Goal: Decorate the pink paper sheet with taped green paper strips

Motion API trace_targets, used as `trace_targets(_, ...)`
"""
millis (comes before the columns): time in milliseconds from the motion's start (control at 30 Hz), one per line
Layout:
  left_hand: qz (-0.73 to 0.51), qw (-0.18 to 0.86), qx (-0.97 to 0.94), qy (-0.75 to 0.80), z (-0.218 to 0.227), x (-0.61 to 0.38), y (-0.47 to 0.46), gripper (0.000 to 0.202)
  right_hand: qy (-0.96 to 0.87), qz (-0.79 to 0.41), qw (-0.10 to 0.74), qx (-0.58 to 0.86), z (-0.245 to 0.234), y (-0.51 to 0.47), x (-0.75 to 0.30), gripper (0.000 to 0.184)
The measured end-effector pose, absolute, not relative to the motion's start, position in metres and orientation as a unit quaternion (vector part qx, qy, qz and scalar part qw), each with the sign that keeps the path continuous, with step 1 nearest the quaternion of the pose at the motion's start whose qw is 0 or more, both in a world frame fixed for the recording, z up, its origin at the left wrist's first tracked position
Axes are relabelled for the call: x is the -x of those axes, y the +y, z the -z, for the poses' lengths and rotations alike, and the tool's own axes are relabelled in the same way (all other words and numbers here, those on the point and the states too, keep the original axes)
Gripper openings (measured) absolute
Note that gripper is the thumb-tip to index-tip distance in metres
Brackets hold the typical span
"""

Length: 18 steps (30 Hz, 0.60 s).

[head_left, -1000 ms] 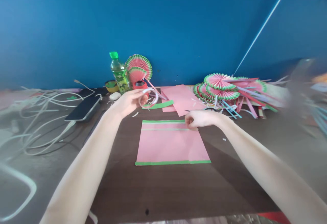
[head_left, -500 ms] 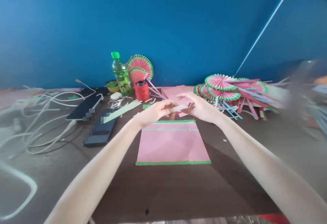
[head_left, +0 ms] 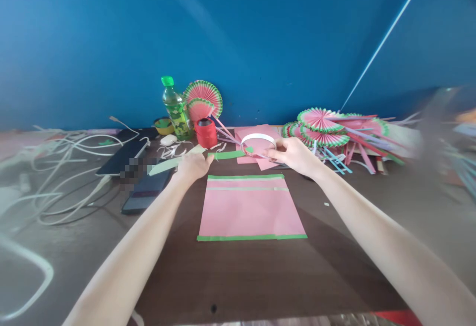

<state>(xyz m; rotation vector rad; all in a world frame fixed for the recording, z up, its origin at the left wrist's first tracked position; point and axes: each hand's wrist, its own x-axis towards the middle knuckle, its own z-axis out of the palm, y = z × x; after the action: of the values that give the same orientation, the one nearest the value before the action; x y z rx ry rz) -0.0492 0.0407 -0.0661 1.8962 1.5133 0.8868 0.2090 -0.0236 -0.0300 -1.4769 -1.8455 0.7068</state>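
Observation:
My right hand [head_left: 292, 155] is closed on the edge of a white tape roll [head_left: 259, 136], held above pink paper sheets. To the left, my left hand [head_left: 193, 166] has its thumb and fingers closed at the left end of a green paper strip [head_left: 228, 155]. That strip's other end shows through the ring of the roll. Partly behind my left hand is a pale green strip [head_left: 163, 166]. In front of both hands lies a pink paper sheet [head_left: 251, 212] with green bands on its near and far edges and a pale line near the far one.
A red container [head_left: 206, 134], a green-capped bottle [head_left: 176, 110] and pink-green folded fans [head_left: 204, 95] stand by the blue wall. More fans [head_left: 322, 120] and paper sticks are heaped at right. Dark devices [head_left: 145, 192] and white cables [head_left: 70, 167] lie at left.
My hands have moved apart. The left has gone left, away from the tape roll, to the green strip's end; the right keeps the roll, now tilted so its ring shows.

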Motion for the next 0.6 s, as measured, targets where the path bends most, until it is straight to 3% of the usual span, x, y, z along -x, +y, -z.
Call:
trace_targets(133, -0.218, 0.129, -0.751, 0.609, 0.074, 0.045, 0.04, 0.02, -0.704, -0.269, 0.333, 0.567, 0.029, -0.024, -0.209, 0.038)
trace_targets(233, -0.152, 0.09, -0.771, 0.612, 0.074, 0.044, 0.041, 0.031, -0.703, -0.264, 0.333, 0.57, 0.028, -0.025, -0.208, 0.037)
trace_targets(600, -0.214, 0.18, -0.867, 0.412, 0.079, 0.033, 0.038, 0.028, -0.711, -0.261, 0.333, 0.561, 0.033, -0.024, -0.209, 0.031)
